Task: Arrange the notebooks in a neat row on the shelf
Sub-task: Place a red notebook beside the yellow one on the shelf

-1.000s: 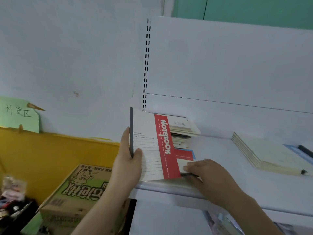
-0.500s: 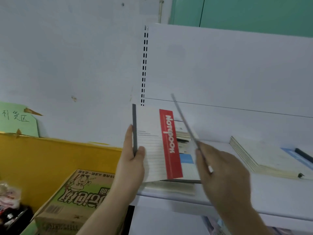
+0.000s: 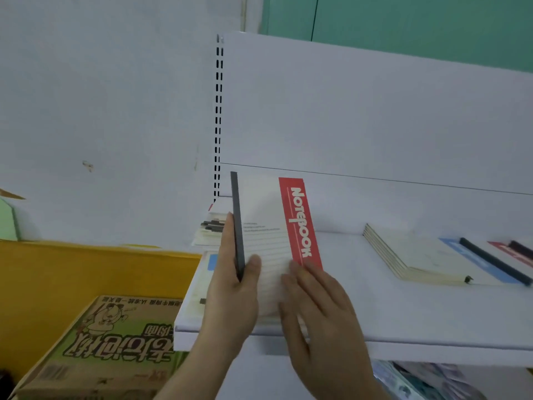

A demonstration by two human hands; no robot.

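My left hand (image 3: 230, 287) grips upright notebook (image 3: 268, 226) by dark spine, thumb on cover. My right hand (image 3: 317, 307) open, fingers flat against cover's lower part. Notebook stands at shelf (image 3: 403, 319) left end, front edge.

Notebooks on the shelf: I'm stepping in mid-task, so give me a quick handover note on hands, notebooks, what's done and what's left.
Left hand grips the upright red-striped notebook by its dark spine at the shelf's left end.
Right hand lies open, fingers flat on its cover.
Loose pile behind it; flat stack lies to the right.
Done: one notebook stood up.
Left: stand the rest in the row.
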